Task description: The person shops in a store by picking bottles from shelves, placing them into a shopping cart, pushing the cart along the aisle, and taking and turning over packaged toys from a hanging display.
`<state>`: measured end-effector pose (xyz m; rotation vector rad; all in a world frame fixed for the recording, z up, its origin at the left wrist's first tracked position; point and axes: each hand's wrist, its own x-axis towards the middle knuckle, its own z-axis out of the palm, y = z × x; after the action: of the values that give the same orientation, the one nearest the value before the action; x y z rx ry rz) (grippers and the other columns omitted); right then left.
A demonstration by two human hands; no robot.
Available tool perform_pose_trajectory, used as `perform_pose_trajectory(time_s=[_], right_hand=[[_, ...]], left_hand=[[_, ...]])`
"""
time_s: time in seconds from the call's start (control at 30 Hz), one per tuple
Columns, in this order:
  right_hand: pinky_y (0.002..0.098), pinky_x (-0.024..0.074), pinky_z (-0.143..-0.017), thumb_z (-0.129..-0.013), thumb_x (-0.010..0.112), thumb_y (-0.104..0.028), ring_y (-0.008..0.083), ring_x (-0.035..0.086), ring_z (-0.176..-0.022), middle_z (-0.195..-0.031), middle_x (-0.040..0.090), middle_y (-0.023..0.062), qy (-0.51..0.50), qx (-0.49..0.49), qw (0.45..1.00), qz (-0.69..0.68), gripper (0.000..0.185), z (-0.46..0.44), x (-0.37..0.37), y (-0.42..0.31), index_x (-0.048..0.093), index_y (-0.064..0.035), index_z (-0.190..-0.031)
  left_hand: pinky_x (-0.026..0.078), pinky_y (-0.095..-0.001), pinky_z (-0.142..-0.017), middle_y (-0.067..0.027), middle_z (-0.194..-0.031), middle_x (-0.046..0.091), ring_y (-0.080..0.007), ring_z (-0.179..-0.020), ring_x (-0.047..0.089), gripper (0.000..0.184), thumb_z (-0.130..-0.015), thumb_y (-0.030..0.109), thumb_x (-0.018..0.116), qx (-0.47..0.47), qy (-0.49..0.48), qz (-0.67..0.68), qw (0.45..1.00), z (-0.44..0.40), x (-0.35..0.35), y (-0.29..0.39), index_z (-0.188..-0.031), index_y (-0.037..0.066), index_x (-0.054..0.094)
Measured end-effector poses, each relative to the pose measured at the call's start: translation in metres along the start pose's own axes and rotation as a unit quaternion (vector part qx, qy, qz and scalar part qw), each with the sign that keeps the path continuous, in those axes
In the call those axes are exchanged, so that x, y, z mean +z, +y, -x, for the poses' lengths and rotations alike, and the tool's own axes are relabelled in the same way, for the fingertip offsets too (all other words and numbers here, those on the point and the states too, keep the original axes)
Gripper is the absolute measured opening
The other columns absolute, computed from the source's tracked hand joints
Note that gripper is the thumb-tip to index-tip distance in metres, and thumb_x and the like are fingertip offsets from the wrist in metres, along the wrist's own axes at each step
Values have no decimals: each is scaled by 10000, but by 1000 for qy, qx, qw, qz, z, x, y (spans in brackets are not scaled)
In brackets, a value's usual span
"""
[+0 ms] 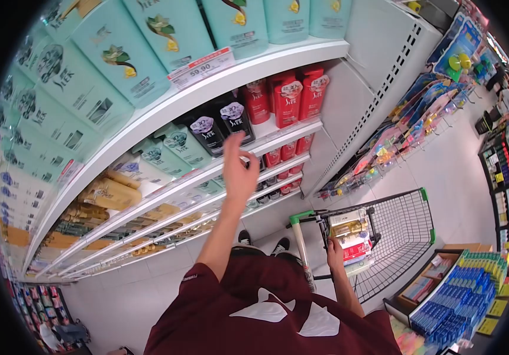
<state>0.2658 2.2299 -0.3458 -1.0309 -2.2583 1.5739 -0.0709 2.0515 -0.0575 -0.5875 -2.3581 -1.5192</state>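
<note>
My left hand (pixel 241 171) is raised before the shelf, in front of the black bottles (pixel 235 120). Its fingers are partly bent and apart, with nothing visible between them. Red bottles (pixel 288 97) stand to the right of the black ones, and pale green bottles (pixel 180 145) to the left. Down at the shopping cart (pixel 399 236), my right hand (pixel 335 254) grips the near end of a golden bottle (pixel 349 226); its fingertips are partly hidden. Beside that bottle lies a red and white package (pixel 358 249).
Large pale green packs (pixel 171 29) fill the shelf above, over a price tag (pixel 201 70). Golden bottles (pixel 109 193) sit lower left. Hanging goods (pixel 408 121) line the right side. A display of blue boxes (pixel 455 296) stands beyond the cart. A person (pixel 506 100) is far right.
</note>
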Motion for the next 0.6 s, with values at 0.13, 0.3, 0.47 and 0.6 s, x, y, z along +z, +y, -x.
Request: perform_pose_trajectory(time_s=[0.13,0.3,0.47,0.6], right_hand=[[258,405,-585,-1026,463,-200,88,474,-637,-715,532,-4,0,1,1000,-26,302,-6,3,23,632,-3,-1181],[255,446,-626,-1027,446,-198,97,522,-674,-786,596,26,-1,2,1000,-25,310,-8,2,31,624,-12,-1200],[274,494,-661,-1021,457,-197,115,577,-716,-829,627,47,-8,19,998,-54,299,-10,0,36,625,-18,-1193],[269,491,-649,-1018,473,-186,110,572,-705,-824,621,39,-2,19,998,-58,282,-12,2,41,632,-20,-1181]], left_hand=[[529,-370,-796,-191,-1485,372,-218,-738,671,645,-830,95,657,9,25,-81,996,-43,-16,2,-1414,-22,408],[541,-396,-812,-228,-1484,367,-262,-809,713,667,-841,129,661,2,55,-120,991,-62,-5,1,-1415,-62,380],[537,-455,-805,-244,-1356,463,-311,-831,710,618,-843,143,671,-51,34,-148,987,-75,-1,4,-1355,-78,406],[525,-507,-790,-227,-1258,498,-397,-865,676,564,-843,165,718,-26,46,-185,981,-80,3,6,-1282,-60,445]])
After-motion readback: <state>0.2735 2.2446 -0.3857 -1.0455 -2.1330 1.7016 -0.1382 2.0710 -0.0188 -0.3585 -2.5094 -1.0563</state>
